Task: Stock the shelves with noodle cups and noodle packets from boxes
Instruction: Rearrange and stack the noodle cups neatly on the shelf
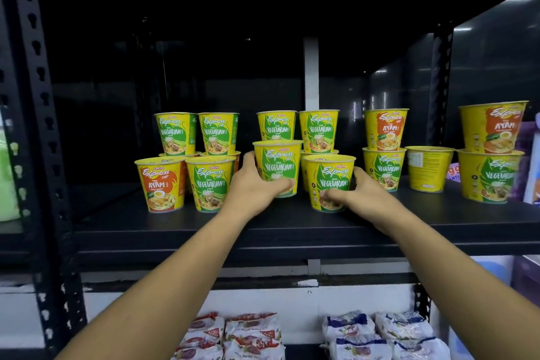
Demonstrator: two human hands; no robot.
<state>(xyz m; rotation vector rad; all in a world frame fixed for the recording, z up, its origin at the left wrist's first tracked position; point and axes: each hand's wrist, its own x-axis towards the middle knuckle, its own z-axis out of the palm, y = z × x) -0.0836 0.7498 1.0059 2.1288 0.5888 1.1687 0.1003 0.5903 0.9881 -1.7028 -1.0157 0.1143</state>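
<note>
**Shelf Stocking: Cup Placement Under Way**

At the bottom of the frame we note noodle packets (233,336) lying on the lower level, red-printed at lower centre and blue-printed at lower right. Their print is too blurred to read.

Above them, both forearms reach up to the black upper shelf (292,231). The hands are apart, each wrapped round its own cup. The left hand (251,188) grips the left cup (277,165) at centre frame. The right hand (361,194) grips the right cup (331,180) just beside it. We cannot tell whether the left cup is lifted or resting.

Behind and to both sides, stacked cups (217,133) stand two high across mid frame. Labels read "Express cup", with "VEGETARIAN" on green or "AYAM" on orange. A small red tag appears to read "MAMEE".

We judge the task partly done. Many cups and packets are placed, and dark shelf surface shows at mid left. No boxes are in view, so remaining stock cannot be determined.
</note>
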